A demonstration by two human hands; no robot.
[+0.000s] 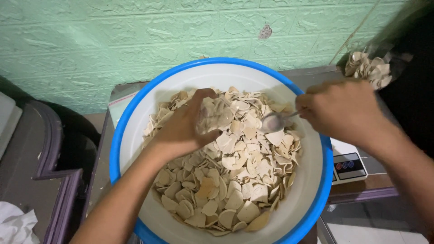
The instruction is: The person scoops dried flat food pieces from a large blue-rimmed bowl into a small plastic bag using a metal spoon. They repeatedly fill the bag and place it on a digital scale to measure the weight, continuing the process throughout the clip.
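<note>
The big white bowl [135, 135] with a blue rim is mostly full of pale chips [226, 180]. At ten o'clock the left hand [185, 126] grabs some chips. At two o'clock the right hand [339, 110] pinches a spoon [273, 121]. A bag of chips [368, 68] sits farther back.

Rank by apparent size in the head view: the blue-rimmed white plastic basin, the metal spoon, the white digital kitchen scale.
1. Blue-rimmed white plastic basin, by far the largest.
2. White digital kitchen scale, though partly hidden by the basin.
3. Metal spoon, held in the right hand.
</note>
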